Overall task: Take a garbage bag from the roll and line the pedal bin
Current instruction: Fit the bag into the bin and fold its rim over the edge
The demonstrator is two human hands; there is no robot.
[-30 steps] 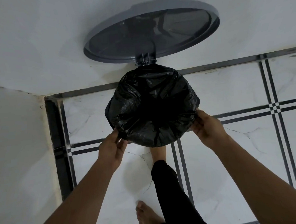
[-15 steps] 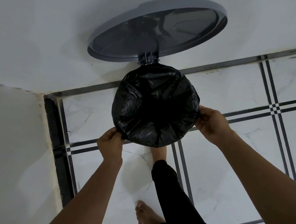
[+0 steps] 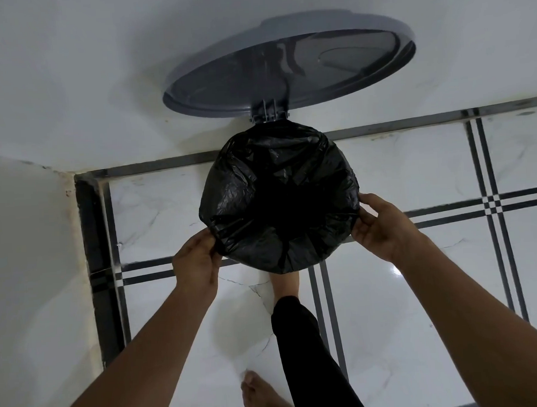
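I see my left hand (image 3: pixel 196 260) and right hand (image 3: pixel 383 225) each pinching the black garbage bag (image 3: pixel 279 199) at its near sides, stretched over the pedal bin's top between them.

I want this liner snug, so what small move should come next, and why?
Probably draw the garbage bag edge further down over the bin rim: both the left hand and right hand pinch it at the sides, and the lid stands open.
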